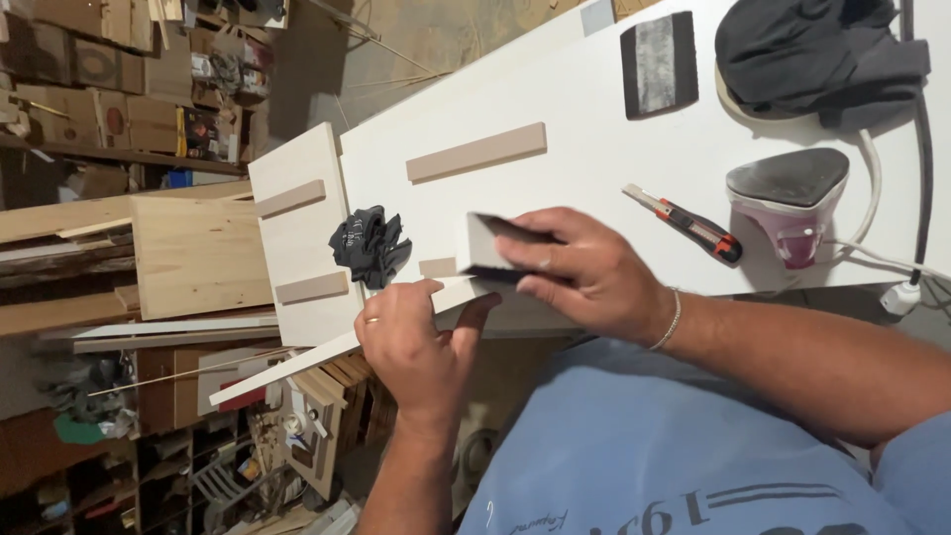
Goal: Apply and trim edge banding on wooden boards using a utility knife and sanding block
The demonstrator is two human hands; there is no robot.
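Head view: the right hand [584, 272] is closed around a dark rectangular sanding block [495, 243], thumb and fingers clamped on it, pressing it against the edge of a long pale wooden strip [327, 352]. The left hand [416, 342] grips that same strip from below, fingers curled over it and thumb up beside the block; a ring shows on one finger.

At about 9 o'clock from the hands, a crumpled dark grey cloth glove [369, 246] lies on the white surface [594, 149], close to the block. Two flat beige wooden slats [475, 152] sit at 11 o'clock, another pair on a separate pale board [297, 238] farther left. At 2 o'clock lie a red-and-black utility knife [693, 225], a pink clothes iron [790, 203] resting on its side, a second dark sanding pad [659, 64] and a bundled dark cloth [817, 54].

The strip overhangs the surface's near edge, running out toward 8 o'clock over open floor and cluttered shelves. The block's working face is hidden by the fingers; the iron's cord runs off the right edge.
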